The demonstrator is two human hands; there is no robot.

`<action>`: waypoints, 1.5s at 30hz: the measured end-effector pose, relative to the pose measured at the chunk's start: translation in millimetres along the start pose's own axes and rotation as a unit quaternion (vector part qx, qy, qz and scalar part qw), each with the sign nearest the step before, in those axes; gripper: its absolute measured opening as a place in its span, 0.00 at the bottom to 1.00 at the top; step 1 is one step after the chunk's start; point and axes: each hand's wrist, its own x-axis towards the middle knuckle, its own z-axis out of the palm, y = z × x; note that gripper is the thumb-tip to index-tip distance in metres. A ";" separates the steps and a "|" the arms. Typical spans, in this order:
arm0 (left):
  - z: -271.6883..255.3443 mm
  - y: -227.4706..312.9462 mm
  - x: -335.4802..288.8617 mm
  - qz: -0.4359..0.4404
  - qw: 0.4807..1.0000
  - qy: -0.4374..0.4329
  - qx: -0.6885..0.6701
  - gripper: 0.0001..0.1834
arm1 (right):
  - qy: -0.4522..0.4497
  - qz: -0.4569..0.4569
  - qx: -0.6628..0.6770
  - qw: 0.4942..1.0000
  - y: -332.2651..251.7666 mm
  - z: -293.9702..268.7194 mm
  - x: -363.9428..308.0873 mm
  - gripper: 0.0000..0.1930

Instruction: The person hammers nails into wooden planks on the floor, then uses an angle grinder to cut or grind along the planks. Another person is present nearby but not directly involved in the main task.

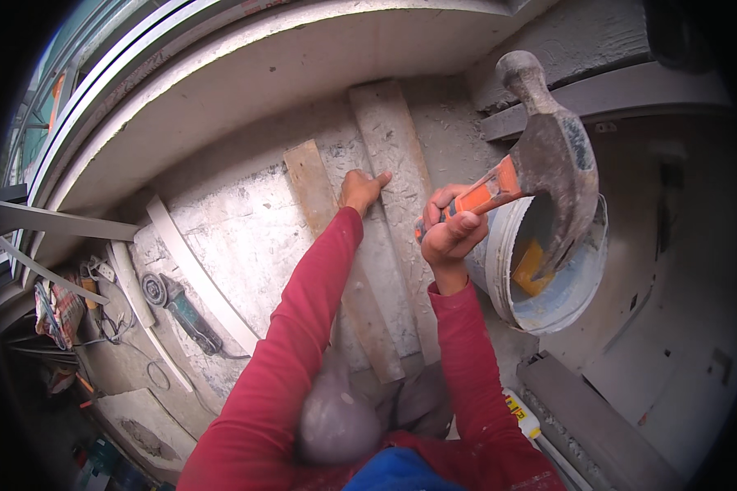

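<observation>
My right hand (453,233) is wrapped round the orange and black grip of a claw hammer (549,147). The hammer is raised, its worn steel head toward the upper right, above and partly in front of a white bucket (508,270). Lower down, my left hand (363,191) rests over the gap between a brown wooden board (309,176) and a paler, mortar-spattered board (389,135). Its fingers are curled and its thumb points right onto the paler board. Whatever those fingers may hold is hidden. Both boards lie side by side on the floor.
A yellow piece (532,268) sits inside the bucket. To the left are a green angle grinder (190,315) with its cord and a curved white strip (196,270). A grey metal profile (590,417) lies at lower right. A low concrete ledge (262,74) runs across the far side.
</observation>
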 end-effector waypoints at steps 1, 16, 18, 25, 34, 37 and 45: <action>0.0 -0.2 1.1 -0.003 1.000 0.001 0.003 0.34 | -0.003 -0.049 -0.012 0.999 7.9 6.1 0.0 0.37; 1.0 1.0 -2.0 -0.015 1.000 0.000 -0.010 0.38 | -0.046 -0.014 -0.141 0.989 15.1 2.9 6.6 0.36; 2.6 2.5 -2.6 0.009 0.999 0.053 0.005 0.34 | -0.095 0.107 -0.260 0.955 30.5 8.2 12.3 0.37; 13.2 -14.3 12.0 0.016 0.998 0.061 -0.027 0.33 | -0.048 0.208 0.004 0.977 -14.5 -22.9 14.8 0.36; 1.8 -1.6 -6.8 0.053 0.997 0.058 0.013 0.37 | -0.106 0.361 -0.239 0.895 42.6 5.2 4.0 0.35; 2.9 -4.7 -4.4 0.011 0.999 0.020 -0.033 0.37 | -0.075 0.347 -0.102 0.929 0.1 -12.1 13.4 0.36; 2.2 -2.9 2.9 0.020 0.999 0.012 -0.024 0.34 | -0.080 0.064 -0.216 0.971 34.5 10.6 11.1 0.42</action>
